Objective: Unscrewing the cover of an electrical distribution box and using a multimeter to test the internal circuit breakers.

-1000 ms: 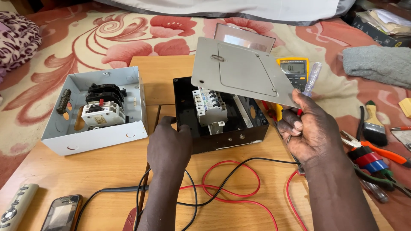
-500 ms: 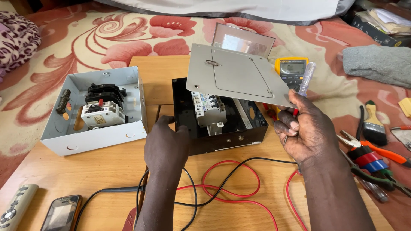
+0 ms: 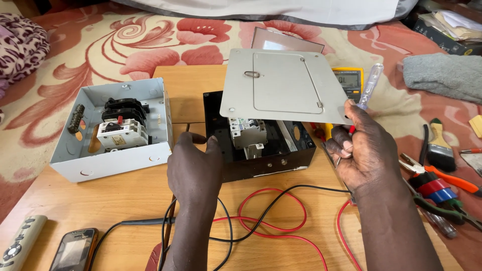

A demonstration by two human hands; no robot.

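My right hand [image 3: 364,150] gripped the grey cover plate [image 3: 283,85] and a screwdriver [image 3: 369,88] above the black box [image 3: 261,145]; my left hand [image 3: 193,168] rested unclenched against its front-left corner.

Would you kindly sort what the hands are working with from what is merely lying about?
In use:
left hand on black enclosure
right hand holding grey cover plate and clear-handled screwdriver

Lying about:
grey switch box
yellow multimeter
paintbrush
phone
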